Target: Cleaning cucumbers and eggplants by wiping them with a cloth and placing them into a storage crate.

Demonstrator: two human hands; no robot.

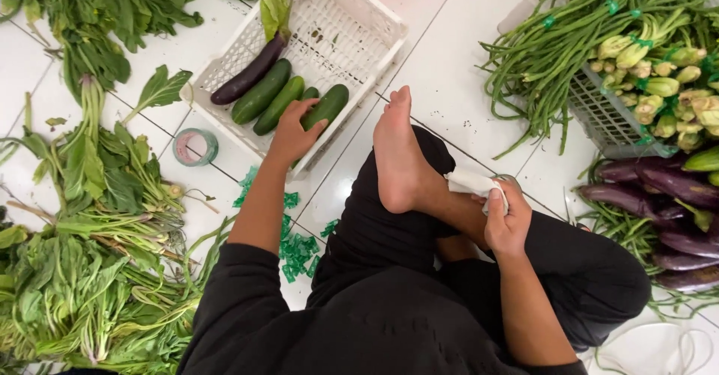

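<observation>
My left hand reaches into a white plastic crate and rests on a green cucumber at its near edge. Beside it in the crate lie more cucumbers and a dark purple eggplant, with a leaf above them. My right hand is closed around a white roll of wrapping material next to my bare foot. I sit cross-legged in black clothes on a white tiled floor.
Leafy greens are heaped on the left. A roll of green tape lies by the crate, with cut green tape pieces near my knee. At right are long beans, a grey basket of bundled vegetables and several eggplants.
</observation>
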